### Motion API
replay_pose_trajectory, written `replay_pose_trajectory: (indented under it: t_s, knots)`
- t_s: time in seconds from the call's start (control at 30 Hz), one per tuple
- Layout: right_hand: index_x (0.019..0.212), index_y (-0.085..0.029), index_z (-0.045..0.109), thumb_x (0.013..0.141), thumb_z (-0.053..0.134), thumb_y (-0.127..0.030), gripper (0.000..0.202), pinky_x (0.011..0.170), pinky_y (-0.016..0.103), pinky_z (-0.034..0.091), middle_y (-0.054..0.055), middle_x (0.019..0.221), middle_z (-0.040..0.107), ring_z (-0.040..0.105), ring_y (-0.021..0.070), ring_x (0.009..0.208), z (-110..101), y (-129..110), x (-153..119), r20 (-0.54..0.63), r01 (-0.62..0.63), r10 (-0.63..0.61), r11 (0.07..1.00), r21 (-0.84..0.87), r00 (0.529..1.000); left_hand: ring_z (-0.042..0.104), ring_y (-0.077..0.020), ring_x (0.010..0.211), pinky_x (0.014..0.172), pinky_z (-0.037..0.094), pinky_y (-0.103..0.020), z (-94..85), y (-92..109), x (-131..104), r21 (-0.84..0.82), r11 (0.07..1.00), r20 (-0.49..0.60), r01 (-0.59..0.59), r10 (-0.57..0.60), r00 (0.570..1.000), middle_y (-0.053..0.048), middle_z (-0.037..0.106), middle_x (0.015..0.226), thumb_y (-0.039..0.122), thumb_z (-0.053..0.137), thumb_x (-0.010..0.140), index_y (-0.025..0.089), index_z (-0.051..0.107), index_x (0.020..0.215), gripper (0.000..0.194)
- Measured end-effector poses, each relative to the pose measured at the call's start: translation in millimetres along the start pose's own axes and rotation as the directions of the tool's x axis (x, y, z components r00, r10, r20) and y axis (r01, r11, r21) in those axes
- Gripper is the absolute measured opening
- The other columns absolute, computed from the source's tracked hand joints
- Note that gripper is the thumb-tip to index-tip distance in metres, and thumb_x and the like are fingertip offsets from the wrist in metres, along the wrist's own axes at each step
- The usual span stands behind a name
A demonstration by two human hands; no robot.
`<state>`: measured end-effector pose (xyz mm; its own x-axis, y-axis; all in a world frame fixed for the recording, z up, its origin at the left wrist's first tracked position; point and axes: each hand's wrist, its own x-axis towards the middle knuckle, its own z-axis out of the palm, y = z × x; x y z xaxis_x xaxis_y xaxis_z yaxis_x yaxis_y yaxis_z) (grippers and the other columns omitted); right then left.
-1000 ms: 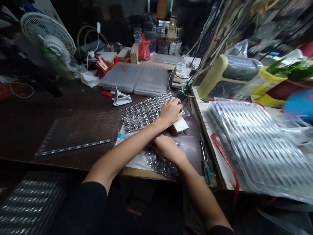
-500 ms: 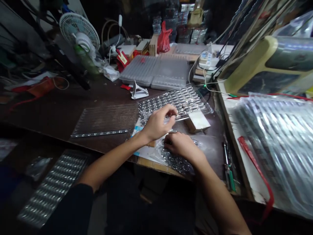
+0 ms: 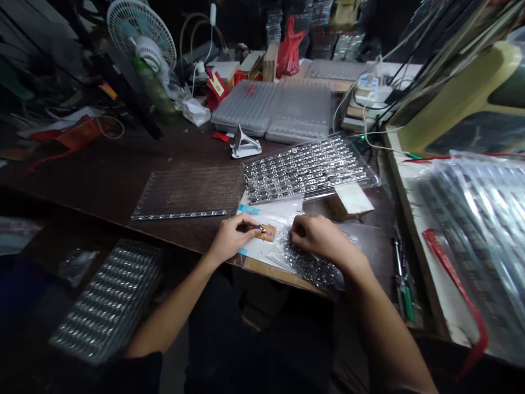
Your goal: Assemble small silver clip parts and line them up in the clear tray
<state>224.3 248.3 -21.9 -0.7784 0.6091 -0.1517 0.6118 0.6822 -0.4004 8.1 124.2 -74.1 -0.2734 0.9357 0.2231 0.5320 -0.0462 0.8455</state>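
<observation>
My left hand (image 3: 230, 236) pinches a small shiny metal part (image 3: 260, 227) between thumb and fingertips, at a small tan wooden block (image 3: 268, 233) on a white sheet. Over a plastic bag of small dark metal pieces (image 3: 309, 266), my right hand (image 3: 320, 238) is closed with its fingertips together; what they hold, if anything, is hidden. Beyond my hands a clear tray (image 3: 305, 169) filled with rows of shiny metal parts lies tilted, its right side on a white block (image 3: 353, 200). To the left lies a ribbed clear tray (image 3: 188, 189) with one row of parts along its near edge.
Clear lidded trays (image 3: 301, 109), a white stand (image 3: 245, 145) and a fan (image 3: 143, 35) stand farther back. Green-handled pliers (image 3: 407, 301) lie at the right beside a raised ledge with stacked plastic trays (image 3: 488, 230). Filled trays (image 3: 109, 301) sit below the table's left edge.
My left hand has moved from the filled tray down and left to the wooden block. My right hand stays over the bag, its fingers lifted slightly. The view has shifted a little.
</observation>
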Motion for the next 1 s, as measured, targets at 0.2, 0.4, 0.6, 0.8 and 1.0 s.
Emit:
replay_pose_trajectory:
  t_s: [0.2,0.4,0.6,0.8,1.0]
  knots:
    - [0.098,-0.015,0.071,0.093,0.055,-0.015,0.017,0.078,0.027,0.046,0.008,0.098,0.072,0.065,0.0178,0.087,4,-3,6,-0.183,0.253,-0.215,0.943,0.216,0.959,0.068,-0.0196,0.085,0.081,0.051,-0.033,2.8,1,1,0.113,0.991,0.021,-0.077,0.075,0.997,-0.003,0.074,0.09,0.024,0.074,0.081,0.021,0.072,0.086,0.006]
    - [0.096,-0.014,0.073,0.091,0.058,-0.016,0.016,0.074,0.026,0.046,0.007,0.093,0.071,0.065,0.0169,0.081,19,-12,12,-0.218,0.279,-0.225,0.924,0.262,0.95,0.068,-0.0202,0.088,0.084,0.052,-0.034,2.2,-2,-1,0.144,0.974,0.012,-0.176,0.176,0.984,-0.003,0.074,0.091,0.021,0.075,0.081,0.021,0.073,0.086,0.005]
    - [0.097,-0.014,0.073,0.088,0.054,-0.011,0.021,0.078,0.027,0.048,0.009,0.097,0.072,0.067,0.0183,0.085,37,-21,21,-0.193,0.2,-0.157,0.953,0.228,0.969,0.067,-0.0193,0.09,0.084,0.051,-0.033,3.3,-4,-3,0.142,0.971,0.041,-0.194,0.19,0.981,-0.003,0.074,0.094,0.018,0.073,0.083,0.02,0.072,0.088,0.006]
    - [0.099,-0.015,0.072,0.094,0.051,-0.014,0.021,0.078,0.025,0.048,0.008,0.097,0.069,0.064,0.0156,0.084,49,-27,25,-0.19,0.268,-0.228,0.938,0.22,0.955,0.066,-0.018,0.091,0.085,0.05,-0.031,1.2,-3,-7,0.17,0.977,-0.173,-0.129,0.159,0.972,-0.003,0.073,0.093,0.019,0.069,0.087,0.019,0.068,0.091,0.004]
    - [0.106,-0.013,0.067,0.1,0.047,-0.019,0.022,0.078,0.031,0.048,0.01,0.098,0.064,0.06,0.0201,0.088,50,-43,16,-0.103,0.303,-0.328,0.932,-0.199,0.939,0.062,-0.0213,0.094,0.086,0.047,-0.034,3.3,-4,-11,0.361,0.928,-0.105,-0.089,0.135,0.985,-0.003,0.071,0.095,0.02,0.066,0.088,0.02,0.065,0.091,0.003]
